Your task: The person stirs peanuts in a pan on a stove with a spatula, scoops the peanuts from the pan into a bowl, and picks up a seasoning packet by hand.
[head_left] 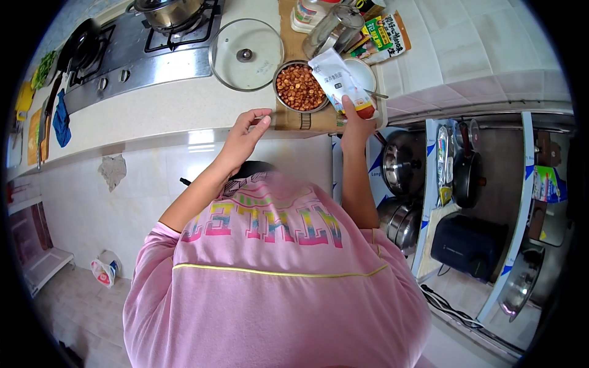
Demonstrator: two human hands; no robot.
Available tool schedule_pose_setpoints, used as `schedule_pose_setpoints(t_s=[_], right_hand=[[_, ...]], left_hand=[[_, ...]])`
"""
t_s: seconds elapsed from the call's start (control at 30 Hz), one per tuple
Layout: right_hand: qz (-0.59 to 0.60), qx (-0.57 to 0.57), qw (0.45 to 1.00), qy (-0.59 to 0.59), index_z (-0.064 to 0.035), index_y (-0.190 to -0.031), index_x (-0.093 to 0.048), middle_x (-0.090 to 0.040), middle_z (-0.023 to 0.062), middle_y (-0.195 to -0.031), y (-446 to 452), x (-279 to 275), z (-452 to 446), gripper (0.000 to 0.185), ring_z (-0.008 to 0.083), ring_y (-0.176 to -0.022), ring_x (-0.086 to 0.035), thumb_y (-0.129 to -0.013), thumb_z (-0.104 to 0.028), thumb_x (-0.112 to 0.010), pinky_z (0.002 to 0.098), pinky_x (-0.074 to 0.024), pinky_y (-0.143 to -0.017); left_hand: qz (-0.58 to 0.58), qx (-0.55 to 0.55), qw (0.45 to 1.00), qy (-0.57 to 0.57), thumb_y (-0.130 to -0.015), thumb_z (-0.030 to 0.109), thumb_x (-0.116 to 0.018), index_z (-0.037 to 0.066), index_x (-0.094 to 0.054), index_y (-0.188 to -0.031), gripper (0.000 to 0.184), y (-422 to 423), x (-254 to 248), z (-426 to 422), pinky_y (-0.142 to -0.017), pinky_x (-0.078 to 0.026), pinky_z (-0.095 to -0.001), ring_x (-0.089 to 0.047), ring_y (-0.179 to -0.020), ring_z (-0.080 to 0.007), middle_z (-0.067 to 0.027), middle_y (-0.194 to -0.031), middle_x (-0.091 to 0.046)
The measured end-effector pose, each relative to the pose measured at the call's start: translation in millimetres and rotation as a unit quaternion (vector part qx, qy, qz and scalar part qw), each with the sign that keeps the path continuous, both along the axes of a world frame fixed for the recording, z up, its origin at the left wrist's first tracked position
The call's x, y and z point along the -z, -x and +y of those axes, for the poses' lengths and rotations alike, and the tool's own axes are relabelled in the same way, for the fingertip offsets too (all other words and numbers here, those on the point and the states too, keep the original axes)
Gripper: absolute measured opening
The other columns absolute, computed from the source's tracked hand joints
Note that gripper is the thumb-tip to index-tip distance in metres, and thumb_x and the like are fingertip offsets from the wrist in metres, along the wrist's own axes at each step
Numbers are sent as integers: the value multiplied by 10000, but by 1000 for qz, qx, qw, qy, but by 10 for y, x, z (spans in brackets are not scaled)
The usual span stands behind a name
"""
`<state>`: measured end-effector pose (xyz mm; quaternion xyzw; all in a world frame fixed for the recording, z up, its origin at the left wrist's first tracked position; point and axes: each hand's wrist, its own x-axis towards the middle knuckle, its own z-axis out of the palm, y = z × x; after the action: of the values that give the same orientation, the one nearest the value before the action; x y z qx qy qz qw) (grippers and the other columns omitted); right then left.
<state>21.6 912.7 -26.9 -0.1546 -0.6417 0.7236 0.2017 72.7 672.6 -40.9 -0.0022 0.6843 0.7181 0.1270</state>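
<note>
My right hand grips the lower end of a white printed pouch, thumb on its face. The pouch slants above the counter, its top end over the right rim of a metal bowl and partly covering a white bowl behind it. Reddish-brown peanuts fill the metal bowl. Beside the white bowl a utensil handle sticks out. My left hand is at the counter's front edge, left of the metal bowl, fingers loosely bent and apart, holding nothing.
A glass lid lies left of the peanuts. Farther left stands a gas stove with a steel pot and a black pan. Behind the pouch are a glass jar and seasoning packets. Open shelves below right hold pots.
</note>
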Motion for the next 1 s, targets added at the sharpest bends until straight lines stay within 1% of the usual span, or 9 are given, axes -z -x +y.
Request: schedule_pose_setpoints(t_s=[0.03, 0.13, 0.23, 0.43, 0.53, 0.63, 0.7, 0.8, 1.0], right_hand=[[-6, -15, 1000, -20, 31, -1216, -370, -502, 125, -1155, 10, 11, 2, 633, 200, -1025, -527, -700, -59, -725, 294, -452, -849], [-14, 12, 996, 86, 14, -1233, -356, -491, 124, -1170, 18, 40, -9, 646, 204, -1036, -520, -701, -40, -717, 303, -447, -858], [34, -9, 990, 137, 4, -1238, -355, -492, 121, -1170, -56, 78, 17, 640, 208, -1036, -521, -703, -18, -707, 307, -445, -861], [7, -5, 996, 89, 6, -1173, -435, -536, 107, -1113, -359, 105, 160, 534, 201, -1004, -541, -707, -6, -696, 307, -451, -845], [-8, 5, 1000, 17, 1, -1176, -440, -559, 102, -1080, -410, 135, 231, 512, 195, -929, -585, -724, -15, -677, 297, -502, -725], [30, 12, 997, 74, 6, -1171, -445, -563, 105, -1072, -416, 150, 240, 500, 193, -915, -589, -728, -23, -677, 290, -497, -717], [29, 27, 994, 99, 10, -1168, -448, -561, 106, -1079, -430, 136, 233, 489, 189, -912, -589, -734, -22, -672, 288, -494, -717], [10, 49, 996, 69, 10, -1165, -452, -555, 105, -1092, -449, 122, 228, 474, 184, -923, -583, -742, -15, -665, 290, -485, -734], [38, 43, 994, 95, 16, -1161, -452, -544, 103, -1107, -322, -14, 172, 479, 183, -984, -553, -739, -22, -675, 287, -458, -807]], left_hand=[[1, -2, 1000, 1, -909, 301, -501, 80, -522, -1172, 344, 1, 5, -8, -896, -326, -244, -435, -959, -113, -30, -1012, -503], [2, -6, 1000, 3, -908, 300, -503, 80, -525, -1170, 342, -11, 18, -24, -895, -327, -243, -435, -956, -113, -29, -1010, -504], [3, -12, 1000, 4, -907, 300, -505, 80, -527, -1167, 341, -20, 9, -43, -894, -326, -243, -435, -955, -112, -28, -1006, -504], [5, -14, 1000, 6, -908, 298, -503, 81, -528, -1167, 338, -20, 25, -61, -891, -328, -244, -436, -950, -111, -27, -996, -505], [1, 0, 1000, 6, -908, 298, -505, 80, -527, -1167, 340, -11, 45, -29, -890, -329, -245, -437, -951, -111, -28, -996, -506], [-3, 8, 1000, 1, -902, 300, -513, 70, -533, -1156, 343, -4, 28, 0, -892, -340, -254, -444, -977, -129, -53, -1035, -493], [-6, 12, 1000, -3, -892, 303, -526, 52, -546, -1133, 348, 8, -9, 15, -896, -362, -276, -454, -1030, -169, -104, -1112, -466], [0, 20, 1000, 0, -906, 297, -508, 77, -523, -1169, 343, 8, 11, 42, -890, -330, -242, -440, -949, -111, -26, -997, -504], [2, 27, 1000, 12, -907, 296, -506, 80, -524, -1167, 339, 11, 15, 46, -899, -327, -247, -441, -964, -116, -31, -1006, -505]])
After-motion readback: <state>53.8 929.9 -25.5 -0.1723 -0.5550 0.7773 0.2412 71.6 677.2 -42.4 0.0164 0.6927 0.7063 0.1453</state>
